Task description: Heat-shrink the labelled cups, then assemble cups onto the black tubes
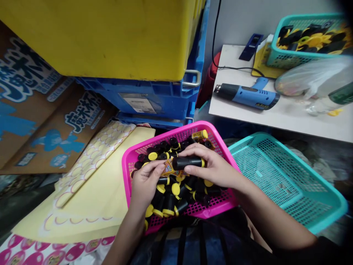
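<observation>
"Pink mesh basket [168,133] under the hands: what's happening?"

"Right hand [212,165] curls its fingers over a black yellow-capped tube [187,163] above the heap [171,198]; left fingertips [160,167] pinch a printed wrapper [169,168]."

"Farther off?"

"Blue heat gun [246,95] on a white table [248,117]."

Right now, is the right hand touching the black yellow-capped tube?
Touching: the head view shows the right hand with its fingers gripping the black yellow-capped tube.
</observation>
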`<state>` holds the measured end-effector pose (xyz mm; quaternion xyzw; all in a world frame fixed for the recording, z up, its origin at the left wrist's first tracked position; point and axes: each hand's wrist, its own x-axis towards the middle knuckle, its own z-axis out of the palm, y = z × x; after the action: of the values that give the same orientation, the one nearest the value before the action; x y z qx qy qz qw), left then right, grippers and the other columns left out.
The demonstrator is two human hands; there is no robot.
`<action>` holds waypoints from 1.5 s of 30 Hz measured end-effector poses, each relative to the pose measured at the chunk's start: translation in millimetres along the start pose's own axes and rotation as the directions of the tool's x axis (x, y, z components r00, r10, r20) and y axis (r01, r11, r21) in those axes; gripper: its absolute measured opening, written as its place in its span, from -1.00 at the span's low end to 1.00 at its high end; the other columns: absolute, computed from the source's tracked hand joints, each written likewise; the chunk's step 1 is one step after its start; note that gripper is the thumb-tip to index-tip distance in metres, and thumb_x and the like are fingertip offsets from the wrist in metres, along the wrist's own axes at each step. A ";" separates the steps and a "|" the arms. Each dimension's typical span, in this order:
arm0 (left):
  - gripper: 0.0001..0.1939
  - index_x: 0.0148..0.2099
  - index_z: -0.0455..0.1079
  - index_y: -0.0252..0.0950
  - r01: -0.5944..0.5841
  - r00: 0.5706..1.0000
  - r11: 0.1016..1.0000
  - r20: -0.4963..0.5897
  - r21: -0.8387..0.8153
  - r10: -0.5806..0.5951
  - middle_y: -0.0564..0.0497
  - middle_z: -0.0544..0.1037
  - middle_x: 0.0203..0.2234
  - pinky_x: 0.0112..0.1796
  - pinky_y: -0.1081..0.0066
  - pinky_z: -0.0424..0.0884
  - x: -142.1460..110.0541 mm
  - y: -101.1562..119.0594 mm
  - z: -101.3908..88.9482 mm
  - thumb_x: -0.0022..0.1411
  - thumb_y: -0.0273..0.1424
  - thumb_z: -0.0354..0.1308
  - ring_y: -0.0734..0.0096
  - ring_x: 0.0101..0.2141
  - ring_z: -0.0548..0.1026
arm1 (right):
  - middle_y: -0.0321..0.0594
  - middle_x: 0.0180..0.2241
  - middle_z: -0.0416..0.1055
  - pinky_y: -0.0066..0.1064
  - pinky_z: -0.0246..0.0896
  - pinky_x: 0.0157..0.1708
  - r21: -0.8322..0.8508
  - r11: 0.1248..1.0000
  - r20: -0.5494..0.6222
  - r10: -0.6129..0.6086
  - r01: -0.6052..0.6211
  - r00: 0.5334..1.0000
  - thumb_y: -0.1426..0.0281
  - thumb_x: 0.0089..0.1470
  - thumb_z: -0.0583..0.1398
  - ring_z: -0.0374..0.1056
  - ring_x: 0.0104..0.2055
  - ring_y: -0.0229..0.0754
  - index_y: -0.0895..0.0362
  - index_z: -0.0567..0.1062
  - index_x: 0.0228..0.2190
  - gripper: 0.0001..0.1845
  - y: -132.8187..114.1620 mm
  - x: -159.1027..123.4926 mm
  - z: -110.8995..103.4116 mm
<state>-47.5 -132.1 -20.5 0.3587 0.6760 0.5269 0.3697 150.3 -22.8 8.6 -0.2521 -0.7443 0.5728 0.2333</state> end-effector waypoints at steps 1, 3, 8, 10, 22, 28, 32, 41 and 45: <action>-0.74 -0.23 0.62 -0.24 -0.015 1.000 1.000 -0.009 0.010 0.015 -0.03 0.67 -0.29 -0.15 0.34 0.53 -0.5 0.9 0.7 0.16 -0.17 0.29 0.27 -0.25 0.61 | -0.17 -0.08 0.38 -0.25 0.24 0.10 -0.036 0.999 0.004 -0.025 0.025 1.000 0.26 0.13 0.27 0.34 0.00 -0.20 0.11 0.49 -0.08 -0.67 0.3 0.2 0.7; -0.77 -0.25 0.62 -0.22 -0.042 0.999 0.999 -0.022 0.033 0.043 -0.02 0.67 -0.30 -0.15 0.34 0.53 -1.4 3.5 1.9 0.17 -0.19 0.28 0.26 -0.25 0.61 | -0.17 -0.07 0.40 -0.28 0.25 0.09 -0.085 0.995 0.018 -0.047 0.049 0.999 0.30 0.13 0.27 0.34 0.01 -0.21 0.12 0.49 -0.08 -0.69 1.8 0.7 1.7; -0.80 -0.23 0.63 -0.20 -0.028 1.000 0.999 0.012 0.032 0.028 -0.01 0.68 -0.29 -0.20 0.35 0.57 -4.3 12.1 8.7 0.17 -0.23 0.28 0.26 -0.26 0.62 | -0.14 -0.04 0.37 -0.23 0.24 0.09 -0.180 0.979 0.015 -0.099 0.100 0.995 0.36 0.18 0.19 0.31 0.02 -0.18 0.12 0.39 0.01 -0.65 3.5 -2.2 8.7; -0.77 -0.18 0.62 -0.21 0.012 0.999 1.000 0.046 -0.017 -0.011 -0.03 0.67 -0.26 -0.24 0.35 0.59 -6.1 15.4 13.3 0.12 -0.24 0.32 0.27 -0.28 0.62 | -0.06 0.02 0.30 -0.15 0.20 0.14 -0.218 0.970 -0.009 -0.113 0.108 0.994 0.36 0.21 0.13 0.24 0.09 -0.13 0.13 0.28 0.11 -0.56 2.7 -5.7 14.0; -0.74 -0.21 0.60 -0.17 0.194 0.956 0.917 0.278 -0.349 -0.096 0.00 0.65 -0.26 -0.27 0.47 0.57 -15.2 21.6 23.2 -0.03 -0.38 0.45 0.38 -0.29 0.61 | -0.06 0.30 -0.01 -0.20 0.03 0.29 0.568 0.807 0.084 0.138 -0.161 0.987 0.01 0.13 0.08 -0.05 0.37 -0.10 0.06 0.03 0.25 -0.23 10.5 -9.6 25.2; -0.75 -0.23 0.60 -0.18 0.124 0.970 0.938 0.237 -0.325 -0.046 0.03 0.65 -0.30 -0.29 0.54 0.56 -20.3 15.4 24.1 -0.03 -0.45 0.45 0.43 -0.32 0.60 | -0.17 -0.16 0.40 -0.54 0.36 -0.29 0.800 0.471 0.288 0.241 -0.371 0.927 0.14 0.05 0.33 0.40 -0.27 -0.35 0.15 0.36 -0.06 -0.48 24.0 -14.0 35.0; -0.75 -0.25 0.61 -0.19 0.118 0.965 0.936 0.260 -0.331 -0.029 0.01 0.65 -0.34 -0.29 0.50 0.57 -24.4 17.1 29.8 -0.06 -0.43 0.47 0.37 -0.32 0.61 | -0.26 -0.24 0.39 -0.60 0.34 -0.33 0.854 0.392 0.287 0.192 -0.341 0.939 0.24 0.02 0.38 0.37 -0.32 -0.41 0.15 0.38 -0.12 -0.55 24.4 -18.0 39.8; -0.67 -0.01 0.55 -0.19 0.313 0.892 0.875 0.431 -0.369 -0.137 -0.12 0.54 0.03 -0.14 0.38 0.57 -27.1 27.4 11.1 0.19 -0.24 0.30 0.19 -0.06 0.57 | -0.22 -0.11 0.40 -0.53 0.36 -0.18 0.804 0.567 0.065 0.212 -0.177 0.975 0.19 0.11 0.31 0.40 -0.13 -0.33 0.08 0.42 -0.06 -0.60 21.5 -24.0 37.5; -0.71 -0.03 0.55 -0.09 0.204 0.928 0.900 0.368 -0.384 -0.053 -0.01 0.58 -0.02 -0.16 0.51 0.55 -27.7 23.3 11.7 0.18 -0.38 0.32 0.33 -0.07 0.57 | -0.25 -0.24 0.46 -0.56 0.38 -0.28 0.702 0.703 -0.030 0.188 -0.113 0.982 0.20 0.02 0.37 0.42 -0.30 -0.37 0.11 0.46 -0.13 -0.58 24.2 -26.0 39.8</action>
<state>-22.1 -146.7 3.6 0.3132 0.4945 0.5607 0.5857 147.5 -63.5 -25.8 -0.2336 -0.4378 0.8147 0.3001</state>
